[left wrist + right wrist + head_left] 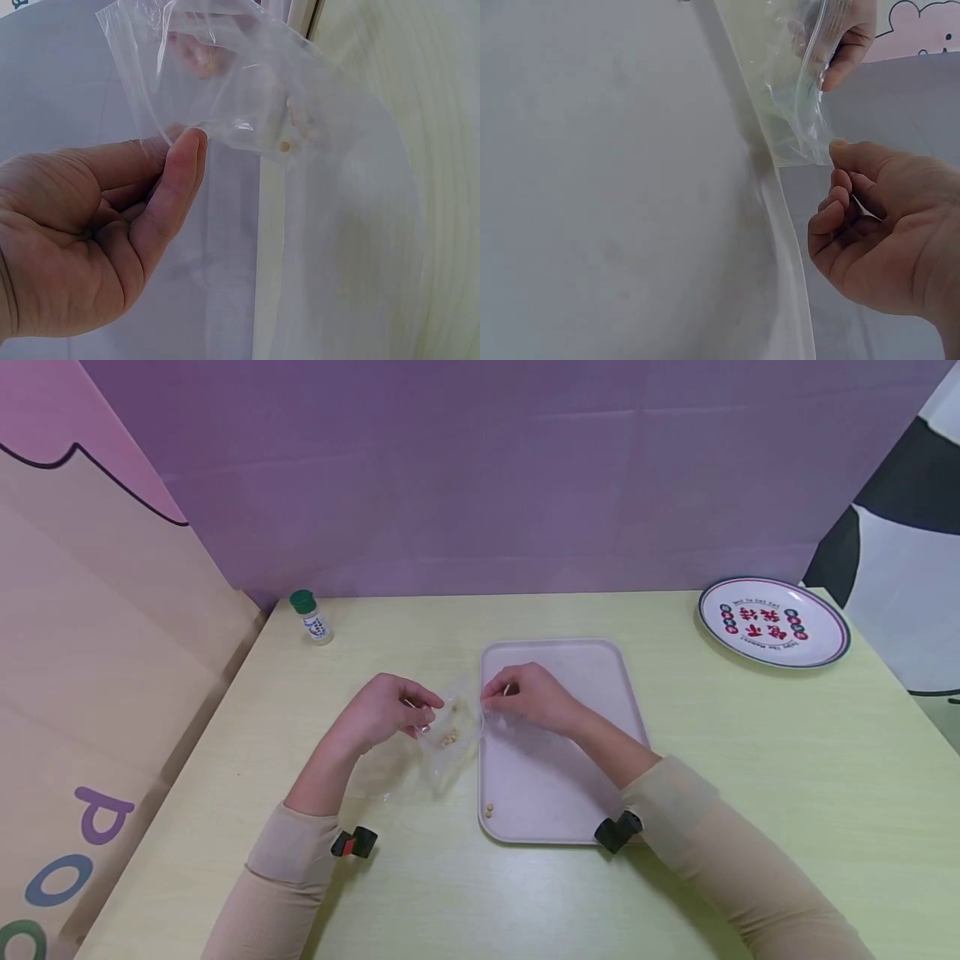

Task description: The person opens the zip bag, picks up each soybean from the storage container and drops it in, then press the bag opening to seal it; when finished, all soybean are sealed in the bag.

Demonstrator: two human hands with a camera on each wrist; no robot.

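Note:
A clear zip-lock bag point(459, 737) with several small tan, bean-like pieces point(450, 738) inside hangs between the two hands, at the left edge of the tray. My left hand point(390, 708) pinches the bag's edge between thumb and fingers; the left wrist view shows this pinch near the zip strip. On the other side my right hand point(531, 695), above the tray, pinches the bag's opposite corner, as the right wrist view point(889, 225) also shows. A few loose tan pieces point(490, 811) lie in the near left corner of the pale tray point(555, 814).
At the back left stands a small jar point(315, 625) with a green lid. A white oval plate point(776, 625) with red and blue print lies at the back right. Another thin clear plastic bag point(378, 777) seems to lie under the left hand.

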